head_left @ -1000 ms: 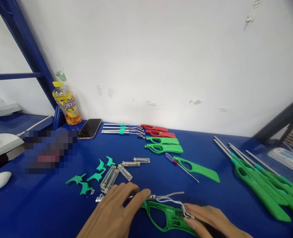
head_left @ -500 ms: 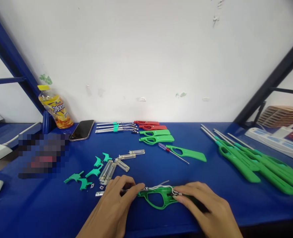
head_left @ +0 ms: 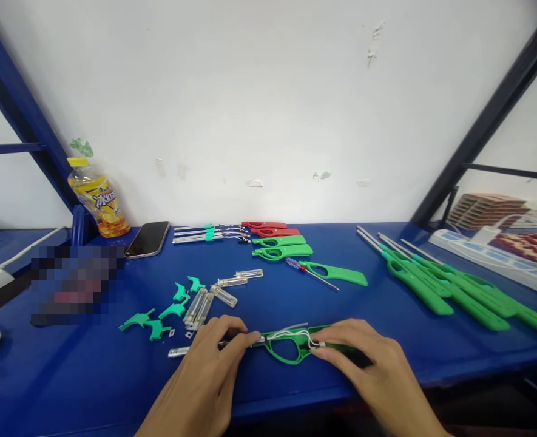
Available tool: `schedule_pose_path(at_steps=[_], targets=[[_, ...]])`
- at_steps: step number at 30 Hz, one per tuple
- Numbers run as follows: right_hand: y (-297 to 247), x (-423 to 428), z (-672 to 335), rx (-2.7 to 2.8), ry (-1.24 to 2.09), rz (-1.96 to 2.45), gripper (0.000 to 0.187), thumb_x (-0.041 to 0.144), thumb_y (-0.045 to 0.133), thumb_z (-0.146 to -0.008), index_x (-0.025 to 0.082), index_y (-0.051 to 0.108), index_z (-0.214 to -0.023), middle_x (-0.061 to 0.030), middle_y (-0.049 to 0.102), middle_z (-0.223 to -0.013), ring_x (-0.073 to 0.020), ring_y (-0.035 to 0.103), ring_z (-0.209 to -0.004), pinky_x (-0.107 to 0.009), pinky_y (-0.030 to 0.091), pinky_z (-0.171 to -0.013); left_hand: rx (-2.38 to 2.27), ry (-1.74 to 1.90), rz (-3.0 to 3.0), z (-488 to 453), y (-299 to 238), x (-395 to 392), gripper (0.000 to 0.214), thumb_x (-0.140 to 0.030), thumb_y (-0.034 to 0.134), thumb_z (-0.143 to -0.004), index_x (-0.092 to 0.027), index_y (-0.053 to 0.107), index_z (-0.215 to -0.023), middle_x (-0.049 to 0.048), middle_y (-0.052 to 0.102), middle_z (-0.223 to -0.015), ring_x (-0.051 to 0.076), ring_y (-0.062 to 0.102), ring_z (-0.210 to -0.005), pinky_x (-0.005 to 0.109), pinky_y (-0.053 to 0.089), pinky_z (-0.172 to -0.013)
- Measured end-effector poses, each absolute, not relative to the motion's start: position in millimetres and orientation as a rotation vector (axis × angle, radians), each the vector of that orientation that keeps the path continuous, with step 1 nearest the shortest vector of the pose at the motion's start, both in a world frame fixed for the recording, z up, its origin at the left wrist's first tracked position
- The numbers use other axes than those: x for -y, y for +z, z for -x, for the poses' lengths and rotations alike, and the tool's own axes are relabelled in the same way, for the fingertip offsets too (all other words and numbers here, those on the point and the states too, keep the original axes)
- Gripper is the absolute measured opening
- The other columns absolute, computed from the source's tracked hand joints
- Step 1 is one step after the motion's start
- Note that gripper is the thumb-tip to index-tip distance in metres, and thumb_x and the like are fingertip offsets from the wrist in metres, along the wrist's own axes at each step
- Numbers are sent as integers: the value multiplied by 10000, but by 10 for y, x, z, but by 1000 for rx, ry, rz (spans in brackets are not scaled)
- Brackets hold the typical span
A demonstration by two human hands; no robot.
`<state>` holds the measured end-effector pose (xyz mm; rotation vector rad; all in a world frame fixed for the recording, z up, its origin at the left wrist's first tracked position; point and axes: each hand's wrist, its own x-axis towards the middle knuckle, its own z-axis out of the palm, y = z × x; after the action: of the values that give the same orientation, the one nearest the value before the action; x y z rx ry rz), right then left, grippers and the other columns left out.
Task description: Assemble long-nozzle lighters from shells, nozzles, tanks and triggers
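An open green lighter handle half (head_left: 290, 360) lies near the table's front edge, its hollow side up. My left hand (head_left: 209, 370) is closed on a metal lighter tube (head_left: 178, 352) where it meets the handle's left end; the tube's tip sticks out left of the hand. White wires (head_left: 290, 332) run from the tube across the handle. With thumb and fingertips, my right hand (head_left: 372, 361) pinches a small igniter (head_left: 320, 345) at the wires' right end, inside the handle. The palm and fingers hide the handle's right part.
Clear fuel tanks (head_left: 199, 308) and teal triggers (head_left: 173, 309) lie left of centre. Behind are metal tubes (head_left: 190, 239), red handles (head_left: 275, 232), green handle halves (head_left: 290, 249) and a screwdriver (head_left: 311, 274). Assembled green lighters (head_left: 423, 285) lie right. A phone (head_left: 147, 239) and bottle (head_left: 99, 200) stand back left.
The view has shifted slightly, so the lighters at right appear further left. Both hands keep their holds on the tube and igniter, and the wires lie a little differently over the handle.
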<state>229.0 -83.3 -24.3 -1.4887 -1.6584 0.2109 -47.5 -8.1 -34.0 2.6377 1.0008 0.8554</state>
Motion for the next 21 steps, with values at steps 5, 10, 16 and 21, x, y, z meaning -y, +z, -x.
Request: schedule_pose_path(at_steps=[5, 10, 16, 21], targets=[[-238, 836, -2281, 1670, 199, 1476, 180, 501, 749, -969, 360, 859, -956, 6, 836, -915, -220, 787, -868, -293, 659, -770, -954, 886, -2605, 460, -324, 62, 309, -178, 465, -1084, -288, 640, -1313, 78, 648, -1254, 220, 711, -1114, 384, 651, -945], [-242, 855, -2256, 1685, 232, 1476, 88, 435, 784, -954, 393, 858, -977, 23, 821, -915, -208, 778, -869, -284, 645, -770, -930, 951, -2509, 416, -289, 46, 227, -177, 522, -1072, -273, 720, -1129, 37, 680, -1135, 186, 735, -987, 324, 646, -870], [-296, 864, -2277, 1705, 266, 1468, 86, 394, 789, -955, 378, 861, -1001, 13, 828, -941, -222, 776, -906, -309, 643, -821, -980, 884, -2521, 419, -298, 79, 343, -233, 504, -1097, -316, 634, -1404, 49, 664, -1209, 213, 718, -1072, 381, 632, -937], [-307, 868, -2286, 1707, 270, 1480, 85, 384, 799, -948, 394, 857, -1010, 33, 830, -947, -211, 777, -910, -298, 636, -823, -953, 842, -2508, 398, -280, 83, 287, -234, 471, -1115, -288, 712, -1261, 53, 628, -1141, 208, 690, -1026, 382, 616, -896]])
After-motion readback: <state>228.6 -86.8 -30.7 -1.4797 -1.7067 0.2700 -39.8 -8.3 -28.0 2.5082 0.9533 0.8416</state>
